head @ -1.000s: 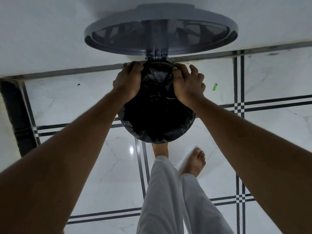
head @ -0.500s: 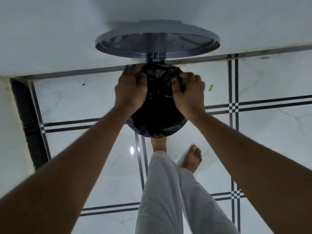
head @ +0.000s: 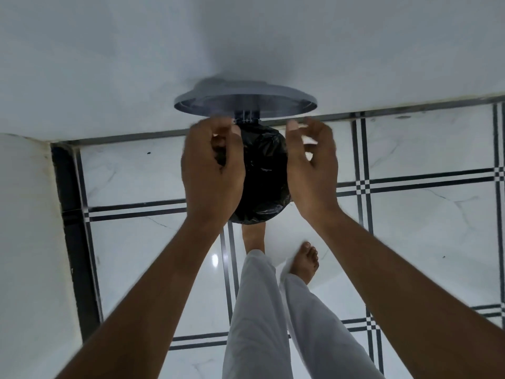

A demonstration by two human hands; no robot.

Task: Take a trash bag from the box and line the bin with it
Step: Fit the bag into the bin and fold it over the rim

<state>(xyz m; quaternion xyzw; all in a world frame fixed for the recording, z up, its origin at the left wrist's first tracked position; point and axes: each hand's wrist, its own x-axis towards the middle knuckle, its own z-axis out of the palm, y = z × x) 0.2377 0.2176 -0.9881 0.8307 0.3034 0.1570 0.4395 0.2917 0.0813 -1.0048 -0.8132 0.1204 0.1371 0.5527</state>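
I look straight down on a round bin whose mouth is covered by a black trash bag (head: 263, 170); the bag folds over the rim and hides the bin body. Its grey lid (head: 246, 102) stands open against the white wall. My left hand (head: 213, 170) hovers over the left side of the rim with loosely curled fingers, and I see nothing held in it. Over the right side, my right hand (head: 311, 170) is spread apart and empty. Both hands look blurred. No trash bag box is in view.
The bin stands on a glossy white tiled floor with black stripe lines (head: 410, 184), close to the wall. One bare foot (head: 252, 236) is at the bin's base, the other foot (head: 304, 261) just right of it. A white wall corner (head: 27, 228) juts in at left.
Both hands have lifted off the bag-covered rim and their fingers have loosened. The camera has pulled back, so the bin looks smaller and farther away.
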